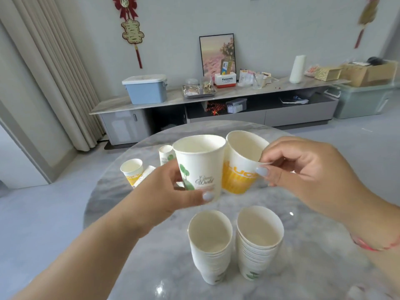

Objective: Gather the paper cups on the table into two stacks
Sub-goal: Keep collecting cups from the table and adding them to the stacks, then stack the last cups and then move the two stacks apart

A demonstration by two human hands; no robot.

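**Two cups held above two stacks on the marble table**

A white paper cup with a green leaf print (199, 167) was held upright in the left hand (173, 191), fingers wrapped closed around its lower wall, thumb across the front near the base. Script lettering was seen beside the leaf motif. A yellow-printed cup (240, 167) was pinched at its rim by the right hand (303, 169), thumb outside and fingertips inside the mouth; this cup was tilted toward the left. The two held cups were touching at their sides, both raised above the table (303, 267).

Two stacks were noted on the near part of the grey marble tabletop, just beside each other. The left stack (211, 245) and the right stack (258, 241) were both formed of nested white cups, mouths up, with many rims layered closely; green print was visible low on each.

Loose cups were recorded at the far left of the table: an upright yellow-banded cup (132, 172), a white cup lying on its side (144, 175) touching it, and a green-printed cup (165, 155) behind, partly hidden by the left-hand cup.
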